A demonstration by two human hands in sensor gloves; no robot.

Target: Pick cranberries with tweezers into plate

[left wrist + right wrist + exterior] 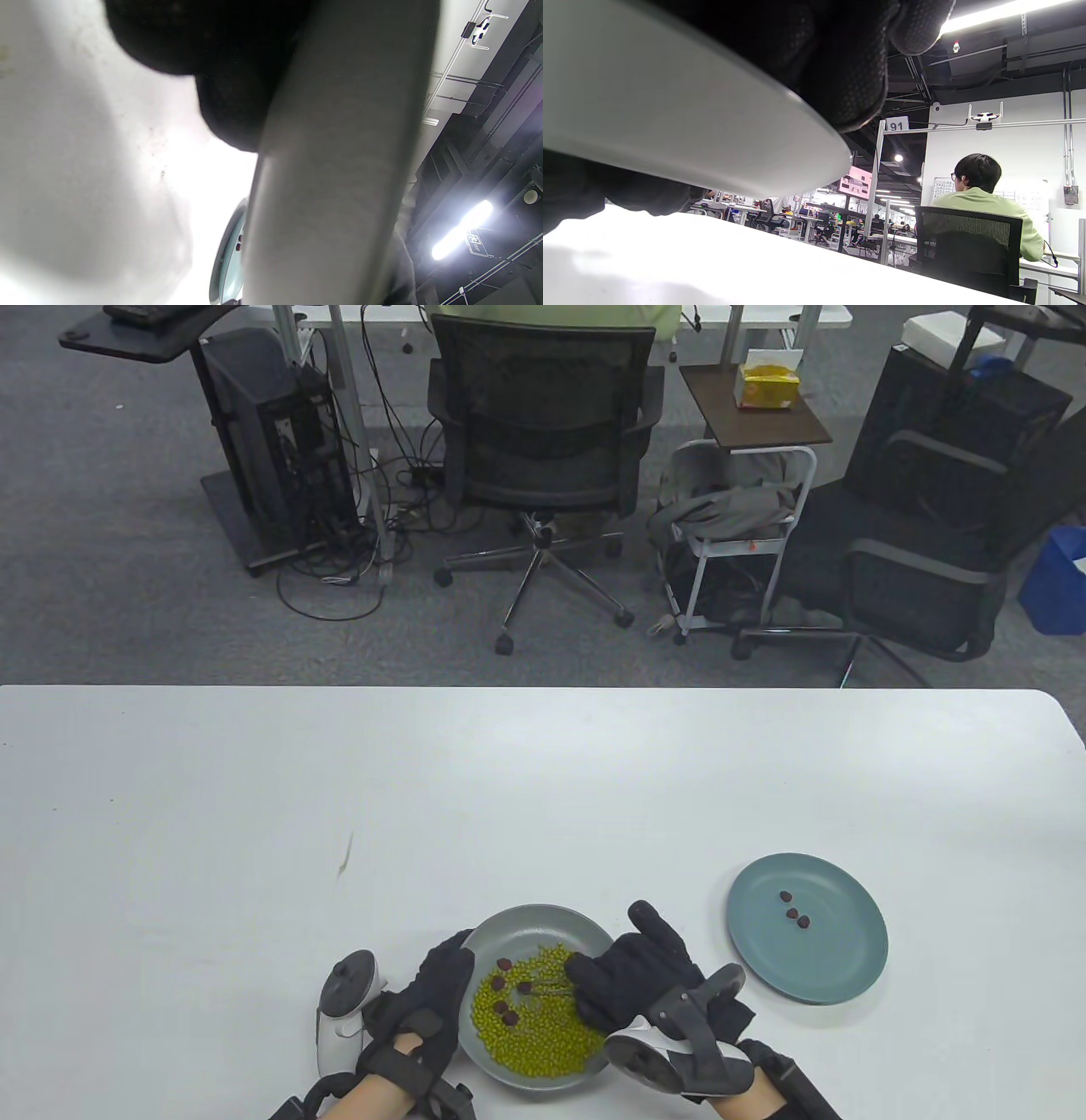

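A grey bowl (585, 935) of green peas (543, 1035) holds several dark red cranberries (501, 984). My left hand (441, 984) grips the bowl's left rim. My right hand (598, 984) hovers over the bowl's right side and holds thin metal tweezers (550, 984), whose tips point left among the peas near a cranberry. A teal plate (840, 967) to the right holds three cranberries (793, 906). In the left wrist view the bowl's underside (331, 169) fills the frame, with the teal plate (225, 271) behind it. The right wrist view shows the bowl's rim (691, 127) under my gloved fingers (840, 63).
The white table (509, 780) stretches far and to both sides of the dishes. A small brown mark (345, 855) lies on it left of the bowl. Beyond the far edge stand an office chair (543, 432) and a cart (738, 534).
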